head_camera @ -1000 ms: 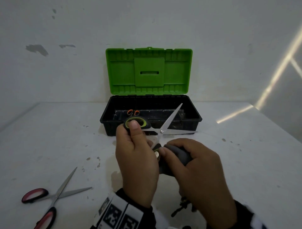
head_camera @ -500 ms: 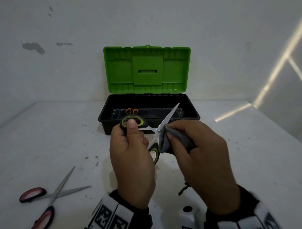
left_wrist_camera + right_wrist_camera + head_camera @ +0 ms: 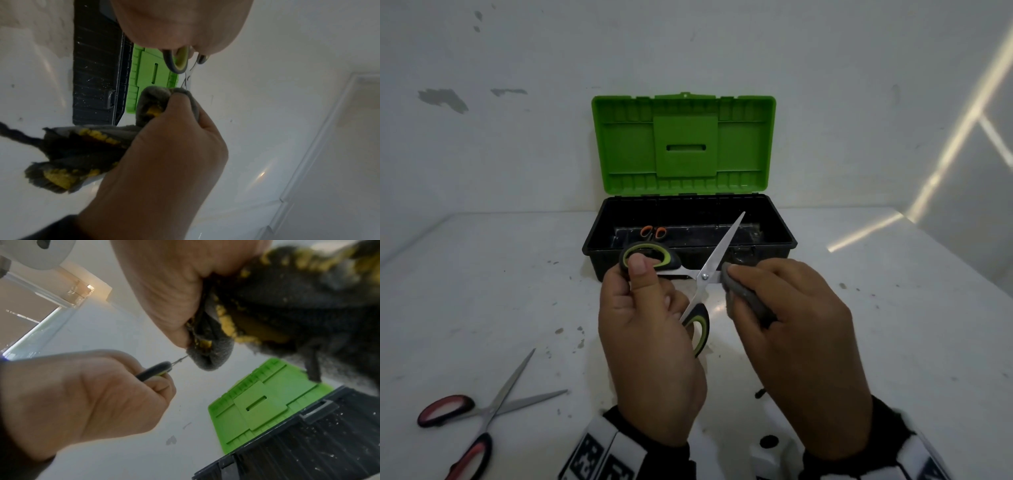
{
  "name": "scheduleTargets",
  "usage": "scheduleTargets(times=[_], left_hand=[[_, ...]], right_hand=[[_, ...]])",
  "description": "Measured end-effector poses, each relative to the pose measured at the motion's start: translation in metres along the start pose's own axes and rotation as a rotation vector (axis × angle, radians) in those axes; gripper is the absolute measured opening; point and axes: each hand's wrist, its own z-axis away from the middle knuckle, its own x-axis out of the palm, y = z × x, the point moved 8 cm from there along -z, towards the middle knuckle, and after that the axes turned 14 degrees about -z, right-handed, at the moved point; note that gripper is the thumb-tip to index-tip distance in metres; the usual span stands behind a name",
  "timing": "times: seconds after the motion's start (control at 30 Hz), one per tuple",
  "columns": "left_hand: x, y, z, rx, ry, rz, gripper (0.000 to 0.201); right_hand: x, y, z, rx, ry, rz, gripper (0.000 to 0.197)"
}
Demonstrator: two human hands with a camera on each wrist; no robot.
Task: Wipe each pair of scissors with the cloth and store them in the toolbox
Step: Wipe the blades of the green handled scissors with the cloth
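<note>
Head view: cloth (image 3: 744, 301) against scissors (image 3: 717, 255)

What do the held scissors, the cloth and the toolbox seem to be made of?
Scissors: bright blades that catch light, probably polished steel; black and green handles look like matt plastic or rubber.
Cloth: grey with yellow patches, fuzzy frayed edge, likely microfibre or terry.
Toolbox: ribbed green lid on a black base, seemingly moulded plastic.
</note>
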Motion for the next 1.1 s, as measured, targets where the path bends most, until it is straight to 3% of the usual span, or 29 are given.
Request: scheduleTargets(times=[0.3,0.43,0.6,0.8,0.97,1.1], left_hand=[[-0.002,-0.002,-0.001,-0.007,0.015,0.052,0.031],[-0.004,-0.002,-0.002,0.003,0.023,0.030,0.031],[-0.002,-0.004,-0.003,0.000,0.025,0.046,0.030],[-0.004,-0.004,-0.003,-0.003,0.024,0.049,0.030],[-0.005,-0.002,-0.002,0.000,0.029,0.053,0.030],[-0.007,0.001,-0.004,0.008,0.027,0.053,0.029]], right_hand=[[0.010,-0.007,-0.004,0.016,-0.009,-0.081,0.019],[0.000,0.008,-0.004,0.059,0.055,-0.055,0.011],[0.010,-0.006,-0.006,0.034,0.037,-0.097,0.015],[0.000,0.014,-0.002,0.080,0.091,-0.075,0.010],[0.004,0.002,-0.001,0.062,0.092,-0.100,0.021],[-0.010,0.025,-0.001,0.132,0.103,-0.068,0.011]])
